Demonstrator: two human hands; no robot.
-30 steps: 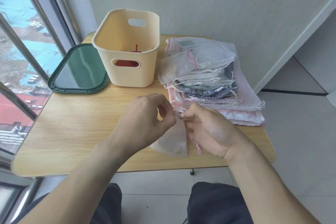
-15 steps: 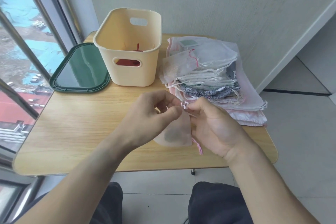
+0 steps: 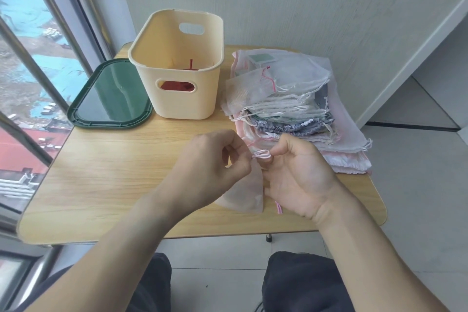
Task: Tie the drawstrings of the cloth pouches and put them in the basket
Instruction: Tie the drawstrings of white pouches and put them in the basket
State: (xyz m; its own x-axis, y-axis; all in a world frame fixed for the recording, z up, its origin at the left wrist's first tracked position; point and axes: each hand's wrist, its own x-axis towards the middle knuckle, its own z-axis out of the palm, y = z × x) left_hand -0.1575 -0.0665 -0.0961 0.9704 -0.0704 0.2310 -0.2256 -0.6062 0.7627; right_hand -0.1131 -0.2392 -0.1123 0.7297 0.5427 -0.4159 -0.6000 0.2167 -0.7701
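No readable writing shows anywhere. At center frame, the left hand [image 3: 215, 159] and right hand [image 3: 296, 172] curl their fingers to pinch the pink drawstring [image 3: 262, 154] of a sheer pink pouch [image 3: 244, 195] above the wooden table [image 3: 101, 172]. The cream basket [image 3: 181, 83] stands upper center, beside the stacked pouches [image 3: 291, 109] at right.

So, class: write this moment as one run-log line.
step: tying drawstring | left hand: pinches pink string | right hand: pinches string | pouch: over table | basket: holds red item
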